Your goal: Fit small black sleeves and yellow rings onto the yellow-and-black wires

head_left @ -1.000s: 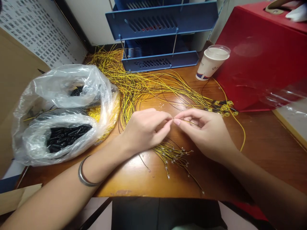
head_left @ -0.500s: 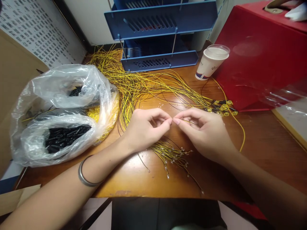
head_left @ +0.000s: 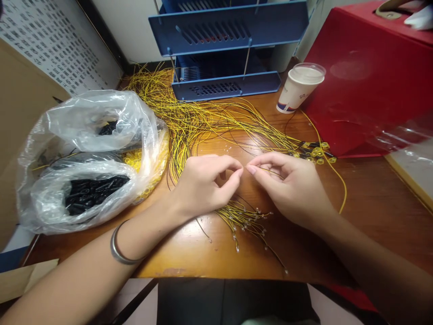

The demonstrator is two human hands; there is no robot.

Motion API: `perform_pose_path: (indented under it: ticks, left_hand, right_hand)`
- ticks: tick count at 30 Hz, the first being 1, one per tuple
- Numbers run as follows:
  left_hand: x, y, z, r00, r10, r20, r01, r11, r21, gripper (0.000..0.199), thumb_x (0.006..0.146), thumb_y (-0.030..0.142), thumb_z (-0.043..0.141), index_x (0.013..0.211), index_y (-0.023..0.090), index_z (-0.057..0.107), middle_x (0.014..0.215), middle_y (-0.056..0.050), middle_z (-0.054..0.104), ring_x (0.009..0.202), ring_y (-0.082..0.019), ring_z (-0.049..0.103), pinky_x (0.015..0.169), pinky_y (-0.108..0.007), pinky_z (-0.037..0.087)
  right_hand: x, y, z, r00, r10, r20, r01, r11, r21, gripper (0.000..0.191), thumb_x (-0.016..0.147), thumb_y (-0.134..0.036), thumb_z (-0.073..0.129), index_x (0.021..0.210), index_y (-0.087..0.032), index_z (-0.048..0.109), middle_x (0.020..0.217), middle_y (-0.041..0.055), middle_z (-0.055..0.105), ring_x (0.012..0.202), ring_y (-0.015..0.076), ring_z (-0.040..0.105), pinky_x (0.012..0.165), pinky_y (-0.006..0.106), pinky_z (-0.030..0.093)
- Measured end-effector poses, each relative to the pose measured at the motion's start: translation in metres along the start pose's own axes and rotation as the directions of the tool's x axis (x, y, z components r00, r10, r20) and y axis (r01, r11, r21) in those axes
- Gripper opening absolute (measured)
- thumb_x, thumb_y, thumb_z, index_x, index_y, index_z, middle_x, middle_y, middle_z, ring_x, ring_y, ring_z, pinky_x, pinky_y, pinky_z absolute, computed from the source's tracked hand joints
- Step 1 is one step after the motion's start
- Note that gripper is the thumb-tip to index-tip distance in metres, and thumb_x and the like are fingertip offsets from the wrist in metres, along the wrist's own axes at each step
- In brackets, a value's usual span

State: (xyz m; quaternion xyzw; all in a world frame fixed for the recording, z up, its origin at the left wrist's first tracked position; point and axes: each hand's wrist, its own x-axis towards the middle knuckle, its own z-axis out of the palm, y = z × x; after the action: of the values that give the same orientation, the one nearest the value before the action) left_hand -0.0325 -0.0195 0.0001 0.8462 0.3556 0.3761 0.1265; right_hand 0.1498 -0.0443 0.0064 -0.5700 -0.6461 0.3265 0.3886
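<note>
My left hand (head_left: 209, 186) is closed in a pinch over the middle of the table, thumb against forefinger; whatever lies between those fingertips is too small to make out. Facing it across a narrow gap, my right hand (head_left: 292, 189) pinches a thin yellow wire (head_left: 271, 171), part of which shows along its fingers. Below both hands, a bunch of yellow and dark wires (head_left: 241, 220) with small clear tips fans out on the wood. Behind them spreads a long tangle of yellow and black wires (head_left: 189, 124), its right end carrying black and yellow end pieces (head_left: 318, 153).
At left, a clear plastic bag (head_left: 149, 113) holds black sleeves (head_left: 93, 194) and yellow ring-like pieces (head_left: 133, 159). A blue tray rack (head_left: 226, 85) stands at the back. To its right are a paper cup (head_left: 299, 90) and a red box (head_left: 365, 81). The table's front edge runs below my hands.
My fingertips have drawn slightly apart, leaving a wider gap between the two hands. The view has shifted a little; the wires and bag lie as before.
</note>
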Motion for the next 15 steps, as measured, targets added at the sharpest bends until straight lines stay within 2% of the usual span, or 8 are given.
perform_pose_path:
  ticks: [6,10,15]
  left_hand:
    - [0.0002,-0.0066,-0.0003,0.998,0.065,0.016,-0.066,0.991,0.116,0.009,0.086,0.020,0.062,0.086,0.015,0.069,0.068,-0.001,0.069,0.055,-0.010,0.058,0.055,-0.022,0.045]
    - [-0.0006,-0.0093,-0.0006,0.985,0.167,0.036,-0.171,0.967,0.187,0.013,0.089,0.021,0.061,0.095,0.013,0.069,0.076,-0.003,0.073,0.060,-0.012,0.060,0.061,-0.025,0.047]
    - [-0.0020,-0.0093,-0.0013,0.964,0.257,0.071,-0.267,0.930,0.253,0.013,0.092,0.021,0.057,0.093,0.014,0.068,0.079,-0.003,0.073,0.065,-0.014,0.060,0.063,-0.026,0.048]
  right_hand:
    - [0.0008,-0.0007,0.0009,0.999,0.034,0.013,-0.035,0.999,0.038,0.010,0.083,-0.024,0.063,0.081,-0.016,0.070,0.059,-0.0002,0.058,0.047,0.0082,0.042,0.042,0.021,0.030]
    - [0.0010,0.0010,0.0008,1.000,0.021,0.017,-0.022,0.999,0.038,0.011,0.083,-0.023,0.063,0.082,-0.016,0.070,0.062,0.0008,0.060,0.048,0.0082,0.043,0.043,0.020,0.032]
    - [0.0011,0.0027,0.0020,1.000,0.017,0.011,-0.018,0.999,0.029,0.010,0.083,-0.024,0.064,0.082,-0.016,0.071,0.065,0.0018,0.063,0.050,0.0092,0.048,0.045,0.021,0.036]
